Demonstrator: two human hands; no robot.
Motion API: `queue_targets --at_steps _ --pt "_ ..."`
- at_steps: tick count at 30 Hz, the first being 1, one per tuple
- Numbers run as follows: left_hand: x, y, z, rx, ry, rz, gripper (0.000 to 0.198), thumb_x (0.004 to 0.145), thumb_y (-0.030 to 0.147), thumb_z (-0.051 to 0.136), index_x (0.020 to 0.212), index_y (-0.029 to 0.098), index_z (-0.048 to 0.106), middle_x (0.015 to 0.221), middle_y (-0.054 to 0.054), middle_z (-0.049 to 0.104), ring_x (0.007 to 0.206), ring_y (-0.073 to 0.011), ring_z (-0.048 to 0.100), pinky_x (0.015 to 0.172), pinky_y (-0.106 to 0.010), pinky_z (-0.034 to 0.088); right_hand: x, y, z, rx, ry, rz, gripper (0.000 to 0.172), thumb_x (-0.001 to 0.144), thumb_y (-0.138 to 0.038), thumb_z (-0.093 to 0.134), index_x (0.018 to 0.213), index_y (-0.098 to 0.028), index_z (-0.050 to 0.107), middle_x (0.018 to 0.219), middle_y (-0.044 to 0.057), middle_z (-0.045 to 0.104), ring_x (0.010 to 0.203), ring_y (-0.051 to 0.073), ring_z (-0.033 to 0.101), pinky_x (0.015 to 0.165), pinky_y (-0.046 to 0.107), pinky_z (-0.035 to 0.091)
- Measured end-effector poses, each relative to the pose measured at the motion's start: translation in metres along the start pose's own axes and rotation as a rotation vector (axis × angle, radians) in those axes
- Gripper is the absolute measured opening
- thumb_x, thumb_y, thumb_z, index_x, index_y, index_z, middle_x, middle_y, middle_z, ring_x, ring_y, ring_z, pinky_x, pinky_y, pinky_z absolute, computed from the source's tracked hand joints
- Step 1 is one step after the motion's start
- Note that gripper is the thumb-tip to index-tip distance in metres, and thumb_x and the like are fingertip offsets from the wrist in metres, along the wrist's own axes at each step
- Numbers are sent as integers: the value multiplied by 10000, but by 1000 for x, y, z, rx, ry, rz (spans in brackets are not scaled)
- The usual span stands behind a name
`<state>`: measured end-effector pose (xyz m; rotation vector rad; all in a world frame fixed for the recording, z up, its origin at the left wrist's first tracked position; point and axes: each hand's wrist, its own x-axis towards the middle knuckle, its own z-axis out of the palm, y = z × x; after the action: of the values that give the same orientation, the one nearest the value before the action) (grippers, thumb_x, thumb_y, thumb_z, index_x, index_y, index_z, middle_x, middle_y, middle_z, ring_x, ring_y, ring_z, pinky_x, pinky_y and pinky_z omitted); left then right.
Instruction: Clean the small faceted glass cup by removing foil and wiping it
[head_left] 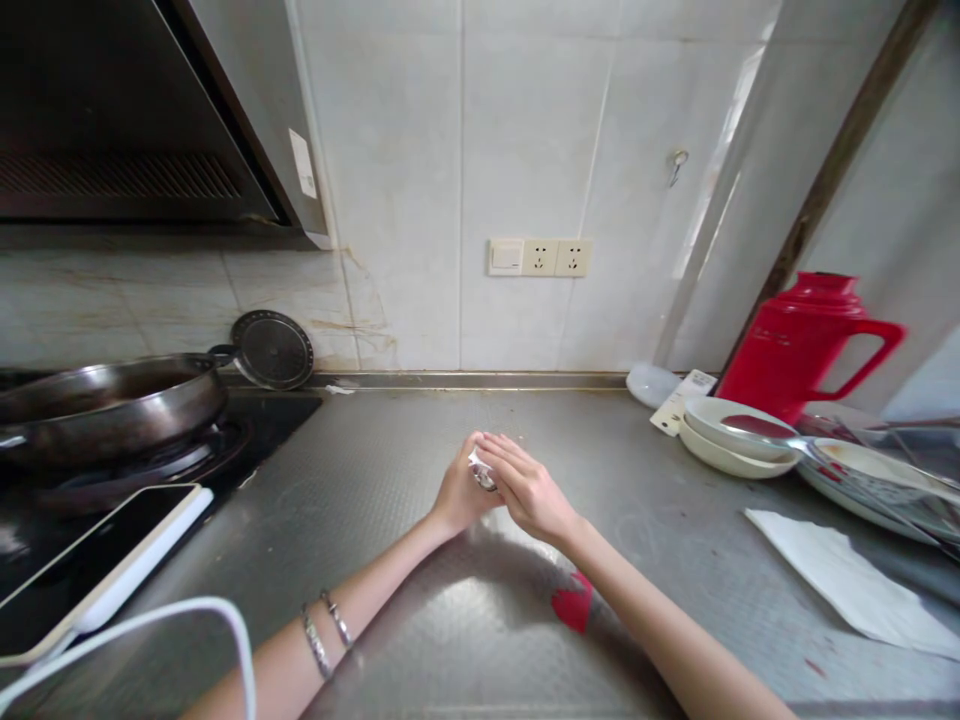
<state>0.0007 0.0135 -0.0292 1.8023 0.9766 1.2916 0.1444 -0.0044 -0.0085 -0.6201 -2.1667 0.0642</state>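
Observation:
My left hand [459, 492] is closed around a small silvery and white object [482, 470], above the middle of the steel counter. My right hand [531, 490] presses over it from the other side, its fingers together and bent across the top. Only a shiny, crinkled part shows between the hands, so I cannot make out its exact kind. A red patch [573, 602], perhaps a sticker, shows on the counter beside my right forearm.
At left, a steel pan [157, 415] sits on the black hob, with a phone [97, 570] and white cable in front. A round dark disc [271, 350] leans on the wall. At right are a red thermos [795, 350], stacked bowls [739, 460], plates and a white paper napkin [847, 575].

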Motion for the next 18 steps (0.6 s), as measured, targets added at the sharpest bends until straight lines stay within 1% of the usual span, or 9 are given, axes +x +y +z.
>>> queue_targets --at_steps 3,5,7,9,11,13,15,18 --pt "1 -2 0 59 15 83 605 601 216 757 1141 170 488 1158 -131 592 1084 -293 567 954 -399 440 1 0 0 -6 -32 -16 437 951 -165 345 1369 -233 453 1410 73 471 1345 206 383 1132 496 309" --pt "2 -3 -1 46 15 96 642 584 213 767 1157 197 477 1168 -102 595 1069 -269 580 937 -378 453 2 3 -1 33 -3 26 418 963 -194 334 1353 -248 476 1385 60 504 1329 206 409 1128 490 319" --pt "2 -4 -1 34 8 77 712 568 214 781 1197 218 446 1161 -76 606 1016 -236 607 894 -349 475 1 8 -3 92 62 113 390 974 -246 333 1314 -262 524 1342 50 551 1297 214 453 1111 473 351" --pt "2 -6 -1 48 9 41 747 555 233 796 1208 220 433 1105 -61 631 946 -216 627 839 -329 492 0 12 -3 133 125 213 370 978 -290 340 1265 -264 572 1293 54 593 1246 225 511 1069 448 412" --pt "2 -7 -1 63 16 0 755 541 243 807 1199 216 438 1043 -51 650 897 -211 636 800 -320 499 -2 13 -3 117 159 248 363 978 -290 343 1240 -252 591 1271 72 609 1207 226 549 1027 430 458" --pt "2 -9 -1 59 18 -19 762 542 231 802 1203 219 423 1020 -43 656 876 -204 640 782 -314 500 -3 11 -3 42 150 184 361 972 -250 348 1252 -226 576 1286 95 595 1219 224 538 1024 431 463" --pt "3 -11 -1 55 10 1 746 559 218 785 1200 223 403 1040 -44 652 888 -198 641 788 -309 499 -3 7 -3 -51 114 63 369 959 -194 355 1274 -195 548 1306 115 575 1259 225 499 1046 449 444" --pt "3 -13 -2 55 2 60 721 575 226 773 1180 230 382 1100 -60 631 961 -203 626 844 -315 486 -2 1 -2 -145 56 -121 391 927 -122 360 1281 -144 527 1299 147 575 1299 238 449 1059 468 431"
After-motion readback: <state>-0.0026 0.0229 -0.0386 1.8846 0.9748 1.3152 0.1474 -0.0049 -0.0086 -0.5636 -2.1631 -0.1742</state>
